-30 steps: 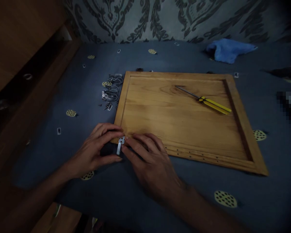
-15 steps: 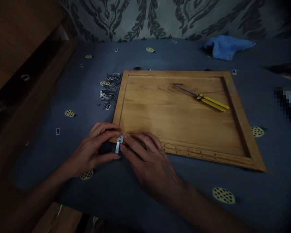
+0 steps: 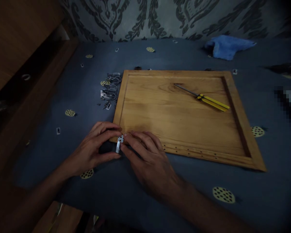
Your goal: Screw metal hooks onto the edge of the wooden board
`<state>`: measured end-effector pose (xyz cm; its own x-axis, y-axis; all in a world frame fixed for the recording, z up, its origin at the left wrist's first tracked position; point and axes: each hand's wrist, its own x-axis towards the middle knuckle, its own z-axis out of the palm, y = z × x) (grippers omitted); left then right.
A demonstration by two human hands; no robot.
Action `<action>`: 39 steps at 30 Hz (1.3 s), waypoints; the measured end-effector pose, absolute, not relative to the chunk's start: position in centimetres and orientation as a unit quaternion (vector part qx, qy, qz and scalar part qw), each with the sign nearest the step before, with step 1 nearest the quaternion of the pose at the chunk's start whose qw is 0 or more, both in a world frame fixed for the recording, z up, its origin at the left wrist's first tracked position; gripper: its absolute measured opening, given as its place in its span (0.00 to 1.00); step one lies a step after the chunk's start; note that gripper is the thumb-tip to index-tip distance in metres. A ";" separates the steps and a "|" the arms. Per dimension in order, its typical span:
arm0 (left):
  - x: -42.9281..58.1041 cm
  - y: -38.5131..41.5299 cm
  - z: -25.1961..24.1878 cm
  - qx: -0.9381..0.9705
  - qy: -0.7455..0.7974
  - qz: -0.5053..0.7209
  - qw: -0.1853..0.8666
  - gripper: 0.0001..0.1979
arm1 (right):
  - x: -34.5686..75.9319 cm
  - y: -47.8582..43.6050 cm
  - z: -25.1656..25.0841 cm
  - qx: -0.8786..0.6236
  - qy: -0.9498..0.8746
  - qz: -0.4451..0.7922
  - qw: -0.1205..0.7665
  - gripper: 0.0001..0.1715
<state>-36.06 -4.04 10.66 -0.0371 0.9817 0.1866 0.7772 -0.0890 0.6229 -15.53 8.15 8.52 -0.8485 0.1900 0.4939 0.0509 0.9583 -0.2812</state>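
A small silvery metal hook (image 3: 118,147) with a holed mounting plate sits at the near left corner of a framed wooden panel (image 3: 208,159). My left hand (image 3: 94,147) is closed around it, the fingertips at the plate and the thumb by the lower end. My right hand (image 3: 149,158) is closed in from the other side, its thumb and index finger against the hook. The right fingers cover part of the panel's near edge. Several small dark holes run along that edge, to the right of my right hand.
A screwdriver (image 3: 212,102) with a yellow and black handle lies on the panel. Several more metal hooks (image 3: 109,94) and loose screws (image 3: 106,105) lie left of it. A blue cloth (image 3: 224,47) rests at the back right. A wooden cabinet (image 3: 26,35) borders the left side.
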 end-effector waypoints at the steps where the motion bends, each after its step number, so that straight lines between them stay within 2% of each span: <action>1: -36.1 -4.0 10.6 0.672 0.654 0.303 0.170 0.21 | -15.5 8.2 8.5 -0.061 -0.952 0.131 0.270 0.16; 18: -36.2 -4.1 10.7 0.668 0.659 0.296 0.178 0.21 | -15.3 8.0 8.4 -0.069 -0.957 0.132 0.249 0.16; 39: -36.2 -4.0 10.5 0.673 0.651 0.306 0.174 0.21 | -15.5 8.1 8.6 -0.063 -0.954 0.121 0.269 0.17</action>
<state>-36.21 -4.05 10.51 -0.0346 0.9821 0.1852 0.7686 -0.0923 0.6331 -15.50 8.12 8.57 -0.8476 0.1841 0.4976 0.0544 0.9631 -0.2637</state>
